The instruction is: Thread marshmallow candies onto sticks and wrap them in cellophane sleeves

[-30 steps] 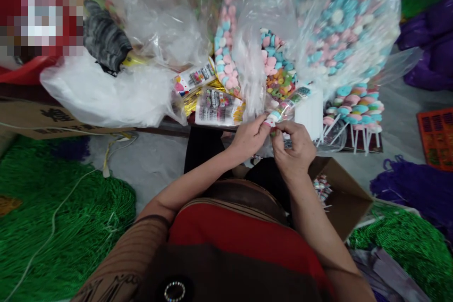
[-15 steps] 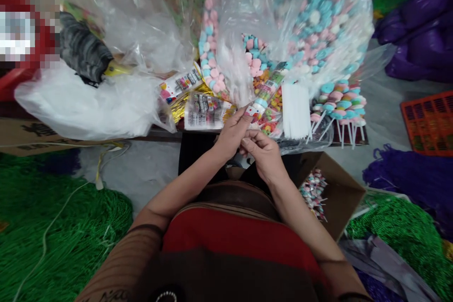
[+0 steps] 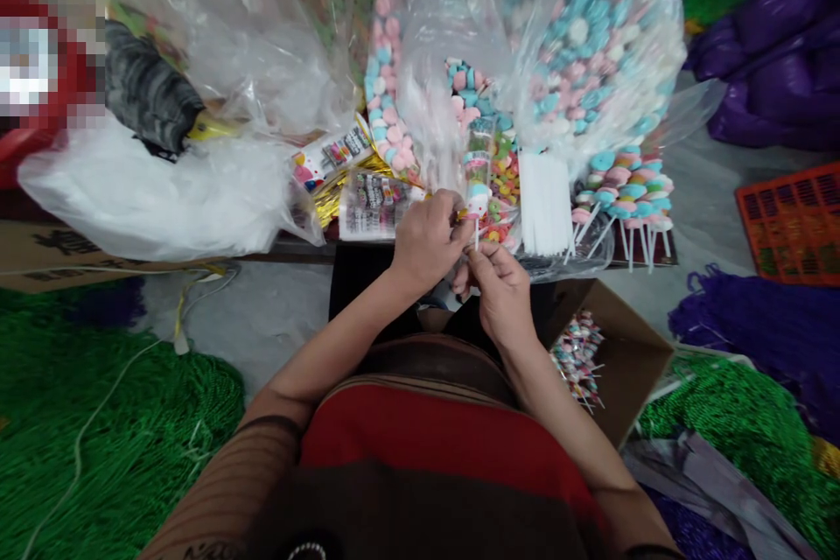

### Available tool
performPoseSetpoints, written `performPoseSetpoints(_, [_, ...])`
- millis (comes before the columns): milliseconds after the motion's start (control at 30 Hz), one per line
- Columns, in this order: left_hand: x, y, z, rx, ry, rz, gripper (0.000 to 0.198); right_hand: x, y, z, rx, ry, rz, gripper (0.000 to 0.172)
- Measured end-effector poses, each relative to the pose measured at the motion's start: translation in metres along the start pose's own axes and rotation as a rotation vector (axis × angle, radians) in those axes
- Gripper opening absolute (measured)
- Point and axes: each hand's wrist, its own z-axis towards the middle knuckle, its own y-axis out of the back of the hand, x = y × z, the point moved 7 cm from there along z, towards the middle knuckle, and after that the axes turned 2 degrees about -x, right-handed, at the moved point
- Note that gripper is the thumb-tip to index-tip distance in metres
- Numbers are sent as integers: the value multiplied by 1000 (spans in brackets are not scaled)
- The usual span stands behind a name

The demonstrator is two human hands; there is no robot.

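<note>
A candy skewer [image 3: 479, 179] in a printed clear wrapper stands nearly upright over the bench edge, its white stick pointing down toward me. My left hand [image 3: 430, 241] is closed at the wrapper's lower end, where a bit of gold shows by the fingertips. Below it, my right hand [image 3: 504, 287] pinches the stick's lower part; its fingertips are partly hidden. Flat printed wrappers [image 3: 375, 208] and gold twist ties [image 3: 332, 201] lie left of my hands. To the right are a bundle of white sticks [image 3: 546, 206] and several unwrapped candy skewers [image 3: 626, 185].
Large clear bags of pink and blue candy [image 3: 584, 26] stand at the back. An open cardboard box [image 3: 633, 367] holding wrapped skewers sits below right. Another person's grey sleeve and yellow glove [image 3: 210, 127] are at left, by a white plastic bag [image 3: 150, 192]. Green strands [image 3: 131, 420] cover the floor.
The wrapped skewer has turned from leaning right to nearly upright. My left hand's fingers have curled in at the wrapper's base, and the white stick now shows between my hands.
</note>
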Motion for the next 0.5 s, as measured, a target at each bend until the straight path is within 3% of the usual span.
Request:
performPoseSetpoints(67, [-6, 0, -5, -58, -144, 73, 5, 1, 2, 1, -22, 43, -20, 27])
performPoseSetpoints(267, [-25, 2, -20, -178, -465, 138, 29, 9, -3, 7, 46, 97, 32, 22])
performPoseSetpoints(500, [-13, 3, -12, -132, -361, 60, 18, 14, 0, 3, 60, 170, -11, 22])
